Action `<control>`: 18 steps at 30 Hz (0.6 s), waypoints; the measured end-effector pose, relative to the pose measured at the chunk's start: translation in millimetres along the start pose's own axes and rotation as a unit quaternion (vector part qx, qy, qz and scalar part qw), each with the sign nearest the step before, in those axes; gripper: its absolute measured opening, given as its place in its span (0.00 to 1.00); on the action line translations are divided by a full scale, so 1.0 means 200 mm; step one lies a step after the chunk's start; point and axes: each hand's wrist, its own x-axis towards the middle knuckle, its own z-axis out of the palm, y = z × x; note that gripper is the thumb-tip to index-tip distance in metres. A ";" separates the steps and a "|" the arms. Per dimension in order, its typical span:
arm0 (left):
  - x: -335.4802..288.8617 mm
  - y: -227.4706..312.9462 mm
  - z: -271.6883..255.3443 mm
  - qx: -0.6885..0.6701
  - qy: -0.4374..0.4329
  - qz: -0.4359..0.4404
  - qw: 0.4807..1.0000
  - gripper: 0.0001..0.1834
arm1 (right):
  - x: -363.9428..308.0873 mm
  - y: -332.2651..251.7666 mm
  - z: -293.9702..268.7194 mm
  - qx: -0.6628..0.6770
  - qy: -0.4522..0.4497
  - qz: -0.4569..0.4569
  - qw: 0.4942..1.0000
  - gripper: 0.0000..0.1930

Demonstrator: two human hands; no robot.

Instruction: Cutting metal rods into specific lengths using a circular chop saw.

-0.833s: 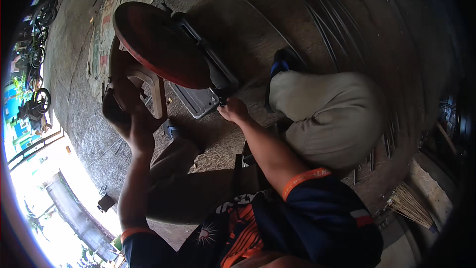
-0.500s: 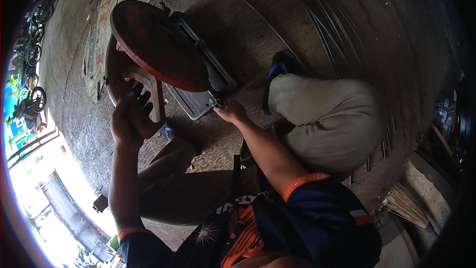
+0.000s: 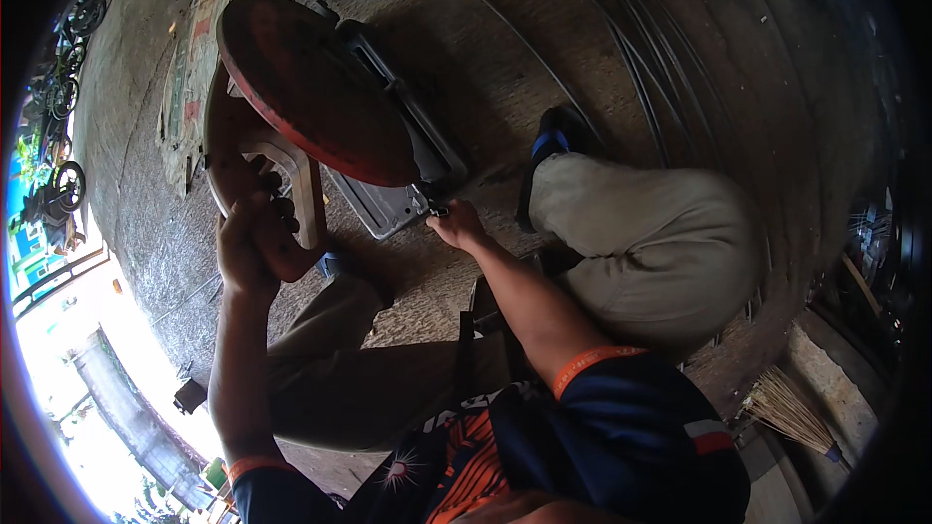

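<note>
One red cut-off saw (image 3: 316,87) stands on the floor (image 3: 485,68), the left hand (image 3: 248,247) wrapping its fingers around the looped handle (image 3: 308,199), the right hand (image 3: 458,226) pinching a small metal part (image 3: 439,212) between its fingers beside the grey base (image 3: 382,212), with slim dark rods (image 3: 626,34) lying to the right.

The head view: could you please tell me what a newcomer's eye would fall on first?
The big reddish disc leaps out, upper left of centre, with the left hand gripping the curved handle below it. Dark rods lie on the floor at upper right, and white glare fills the lower left.
</note>
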 end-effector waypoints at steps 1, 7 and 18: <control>0.00 0.00 0.00 -0.008 -0.008 0.000 1.000 0.27 | 0.01 0.03 0.01 0.007 -0.001 -0.001 1.000 0.18; 0.00 0.01 -0.03 -0.001 -0.009 -0.028 1.000 0.24 | 0.02 0.02 0.03 -0.027 -0.006 0.030 0.999 0.17; 0.01 0.02 0.01 0.004 -0.005 -0.018 1.000 0.23 | 0.09 0.07 0.03 -0.029 -0.031 -0.003 0.999 0.15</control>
